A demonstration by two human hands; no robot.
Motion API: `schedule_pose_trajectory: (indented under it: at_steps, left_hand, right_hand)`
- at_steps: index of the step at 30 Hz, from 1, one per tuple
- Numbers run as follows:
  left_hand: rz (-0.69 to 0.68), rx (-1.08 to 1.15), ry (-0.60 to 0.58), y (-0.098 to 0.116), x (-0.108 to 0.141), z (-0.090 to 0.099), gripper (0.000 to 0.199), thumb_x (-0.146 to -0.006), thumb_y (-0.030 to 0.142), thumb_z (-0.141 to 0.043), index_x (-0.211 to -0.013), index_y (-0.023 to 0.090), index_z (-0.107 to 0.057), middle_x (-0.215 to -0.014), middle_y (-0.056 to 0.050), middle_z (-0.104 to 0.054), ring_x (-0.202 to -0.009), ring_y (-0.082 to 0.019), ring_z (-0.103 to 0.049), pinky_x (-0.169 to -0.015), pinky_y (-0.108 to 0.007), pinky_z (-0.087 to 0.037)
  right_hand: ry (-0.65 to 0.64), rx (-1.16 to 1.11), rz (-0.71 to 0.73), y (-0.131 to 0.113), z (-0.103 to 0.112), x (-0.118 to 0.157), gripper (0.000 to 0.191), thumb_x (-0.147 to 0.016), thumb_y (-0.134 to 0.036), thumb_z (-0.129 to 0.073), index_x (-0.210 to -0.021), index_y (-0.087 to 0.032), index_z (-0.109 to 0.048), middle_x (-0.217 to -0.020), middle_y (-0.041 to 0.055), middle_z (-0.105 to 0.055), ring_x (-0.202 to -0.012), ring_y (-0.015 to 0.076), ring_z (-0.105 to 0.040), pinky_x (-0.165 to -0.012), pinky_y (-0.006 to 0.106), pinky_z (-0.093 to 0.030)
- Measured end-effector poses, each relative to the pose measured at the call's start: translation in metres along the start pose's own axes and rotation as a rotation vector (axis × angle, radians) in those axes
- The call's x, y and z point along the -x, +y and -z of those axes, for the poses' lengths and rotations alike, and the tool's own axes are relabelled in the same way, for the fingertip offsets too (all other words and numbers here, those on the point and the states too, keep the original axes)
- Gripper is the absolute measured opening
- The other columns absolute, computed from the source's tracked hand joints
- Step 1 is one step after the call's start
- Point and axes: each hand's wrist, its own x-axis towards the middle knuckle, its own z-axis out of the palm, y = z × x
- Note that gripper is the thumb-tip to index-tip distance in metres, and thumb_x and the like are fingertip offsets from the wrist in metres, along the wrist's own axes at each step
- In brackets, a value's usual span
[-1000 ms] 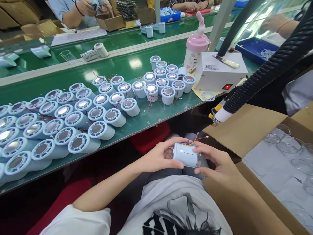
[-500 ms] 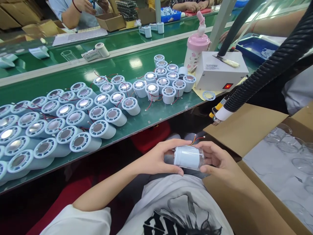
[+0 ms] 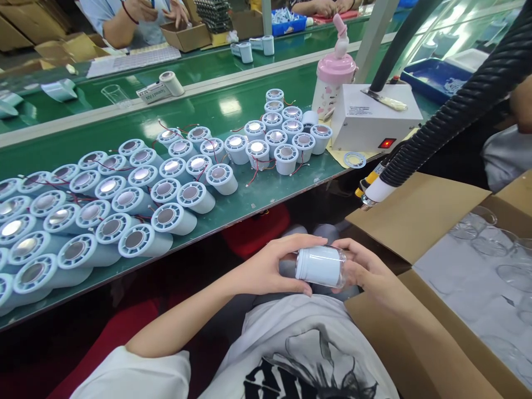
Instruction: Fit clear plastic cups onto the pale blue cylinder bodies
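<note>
Over my lap, a light blue cylinder (image 3: 319, 266) lies sideways inside a clear plastic sleeve. My left hand (image 3: 278, 266) grips its left end, with the thumb below and the fingers above. At the sleeve's right end is my right hand (image 3: 366, 263), its fingers bent around the rim and partly hidden behind it. Many similar light blue cylinders (image 3: 174, 219) with round metallic centres and thin red wires stand or lean in rows on the green bench (image 3: 233, 213).
An open cardboard box (image 3: 419, 219) with clear plastic cups is at the right. Above it hangs a black corrugated hose (image 3: 440, 116). A white box-shaped device (image 3: 376, 119) and a pink-lidded bottle (image 3: 334, 72) stand on the bench. Another person's hands (image 3: 178, 14) are across it.
My right hand's fingers have shifted on the sleeve's right end, and the wires above the cylinder no longer show. Across the bench, a person's hand has moved over a small carton.
</note>
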Motion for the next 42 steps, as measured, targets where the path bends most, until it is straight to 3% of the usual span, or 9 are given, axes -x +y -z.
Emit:
schedule_pose_trajectory:
  at_steps: [8, 13, 18, 25, 28, 31, 34, 36, 42]
  left_hand:
    - [-0.036, -0.06, -0.013, 0.002, 0.001, 0.001, 0.076, -0.068, 0.03, -0.083, -0.137, 0.028, -0.052, -0.143, -0.011, -0.052, -0.132, -0.03, -0.048, -0.107, -0.043, -0.044]
    - [-0.04, -0.057, -0.012, -0.001, 0.0, 0.001, 0.076, -0.068, 0.03, -0.083, -0.137, 0.03, -0.052, -0.143, -0.011, -0.052, -0.132, -0.03, -0.049, -0.104, -0.042, -0.046]
    - [-0.086, -0.053, -0.022, -0.001, -0.001, 0.002, 0.074, -0.068, 0.027, -0.083, -0.135, 0.031, -0.054, -0.144, -0.01, -0.05, -0.133, -0.03, -0.047, -0.106, -0.042, -0.043]
    - [-0.03, -0.041, 0.016, 0.006, 0.001, -0.004, 0.062, -0.074, 0.023, -0.078, -0.131, 0.029, -0.055, -0.136, -0.01, -0.052, -0.124, -0.026, -0.052, -0.089, -0.031, -0.054]
    - [0.071, 0.026, 0.037, 0.011, 0.001, -0.006, 0.061, -0.076, 0.026, -0.076, -0.132, 0.025, -0.052, -0.127, -0.01, -0.055, -0.116, -0.024, -0.056, -0.091, -0.032, -0.054]
    - [0.162, 0.166, 0.053, 0.013, 0.001, -0.006, 0.063, -0.076, 0.026, -0.076, -0.133, 0.024, -0.05, -0.121, -0.009, -0.057, -0.108, -0.023, -0.06, -0.09, -0.034, -0.055]
    - [0.199, 0.284, 0.032, 0.013, 0.0, -0.005, 0.062, -0.077, 0.025, -0.075, -0.133, 0.025, -0.047, -0.119, -0.008, -0.059, -0.104, -0.022, -0.063, -0.086, -0.034, -0.056]
    - [0.22, 0.298, -0.004, 0.012, -0.001, -0.003, 0.064, -0.078, 0.027, -0.074, -0.136, 0.025, -0.045, -0.118, -0.008, -0.06, -0.099, -0.022, -0.065, -0.082, -0.036, -0.057]
    - [0.176, 0.203, -0.056, 0.015, 0.0, 0.004, 0.078, -0.073, 0.02, -0.079, -0.142, 0.026, -0.044, -0.14, -0.011, -0.05, -0.119, -0.027, -0.057, -0.101, -0.041, -0.049]
  right_hand:
    - [0.02, -0.026, -0.091, 0.001, -0.006, -0.002, 0.045, -0.085, -0.061, -0.057, -0.098, -0.018, -0.053, -0.067, 0.0017, -0.066, -0.054, 0.0157, -0.066, -0.048, 0.023, -0.052]
    - [0.033, -0.076, -0.151, -0.001, -0.014, -0.005, 0.054, -0.078, -0.073, -0.055, -0.076, -0.02, -0.049, -0.053, -0.0009, -0.06, -0.041, 0.0127, -0.058, -0.037, 0.019, -0.043]
    - [-0.043, -0.145, -0.289, -0.004, -0.015, -0.005, 0.064, -0.073, -0.08, -0.054, -0.077, -0.016, -0.058, -0.055, 0.0034, -0.065, -0.036, 0.0094, -0.055, -0.034, 0.015, -0.04]
    - [-0.149, -0.176, -0.393, -0.002, -0.014, -0.006, 0.074, -0.082, -0.081, -0.036, -0.059, -0.014, -0.059, -0.051, 0.004, -0.06, -0.032, 0.0036, -0.047, -0.03, 0.01, -0.033]
    - [-0.128, -0.077, -0.225, 0.003, -0.012, -0.003, 0.076, -0.084, -0.081, -0.028, -0.076, -0.015, -0.063, -0.057, 0.0039, -0.062, -0.038, 0.0073, -0.053, -0.034, 0.013, -0.038]
    - [-0.009, 0.199, 0.215, 0.01, -0.005, 0.001, 0.064, -0.084, -0.072, -0.049, -0.125, -0.023, -0.052, -0.11, 0.0122, -0.067, -0.084, 0.0217, -0.07, -0.063, 0.029, -0.059]
    - [0.051, 0.678, 0.729, 0.012, 0.004, 0.003, 0.06, -0.085, -0.034, -0.071, -0.138, -0.035, -0.043, -0.148, 0.0083, -0.043, -0.13, 0.0288, -0.049, -0.102, 0.046, -0.048]
    - [0.05, 0.828, 0.834, 0.011, 0.006, 0.005, 0.052, -0.086, -0.014, -0.066, -0.131, -0.037, -0.053, -0.146, 0.0043, -0.048, -0.132, 0.0267, -0.047, -0.106, 0.045, -0.046]
    - [-0.016, 0.146, 0.243, 0.008, -0.001, 0.009, 0.048, -0.085, -0.035, -0.07, -0.131, -0.033, -0.056, -0.118, 0.0062, -0.068, -0.096, 0.0242, -0.069, -0.074, 0.034, -0.062]
